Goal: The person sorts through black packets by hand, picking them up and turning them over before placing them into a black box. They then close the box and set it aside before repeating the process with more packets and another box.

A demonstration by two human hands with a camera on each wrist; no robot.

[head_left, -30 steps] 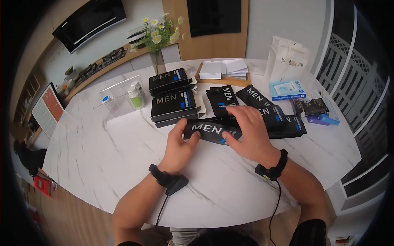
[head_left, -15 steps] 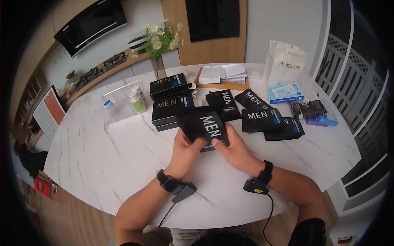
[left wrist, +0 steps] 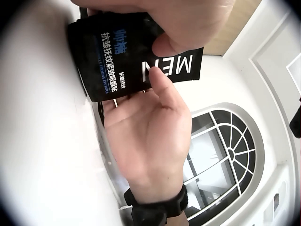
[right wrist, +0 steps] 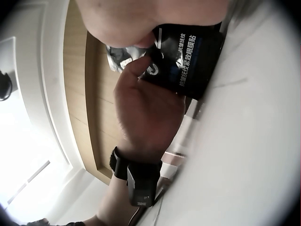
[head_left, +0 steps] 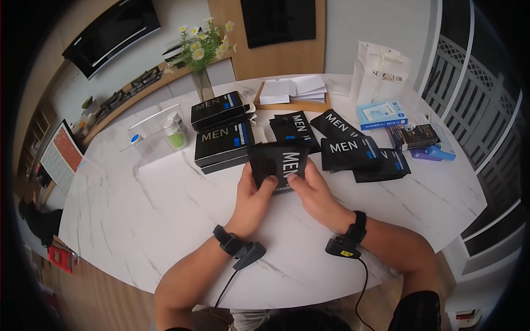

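Note:
Both hands grip a black MEN sachet (head_left: 279,160) upright above the table's near half, the left hand (head_left: 255,196) at its left edge and the right hand (head_left: 313,193) at its right. Each thumb presses the near face, with fingers behind. In the left wrist view the sachet (left wrist: 101,61) shows blue and white print beside the left hand (left wrist: 150,127). The right wrist view has the right hand (right wrist: 150,113) under the sachet (right wrist: 202,61). Whether several sachets are stacked there, I cannot tell. Other black sachets (head_left: 348,153) lie just beyond, to the right.
Black MEN boxes (head_left: 223,144) stand left of the sachets, near a clear rack (head_left: 154,132) with bottles. Behind are a flower vase (head_left: 202,85) and a wooden tray (head_left: 320,105) of white papers. A white bag (head_left: 378,71) and small blue boxes (head_left: 381,115) sit at right.
The hands have lifted the sachet off the table and turned it so its lettering runs vertically. Since half a second ago it has tilted slightly, and the head view has shifted a little.

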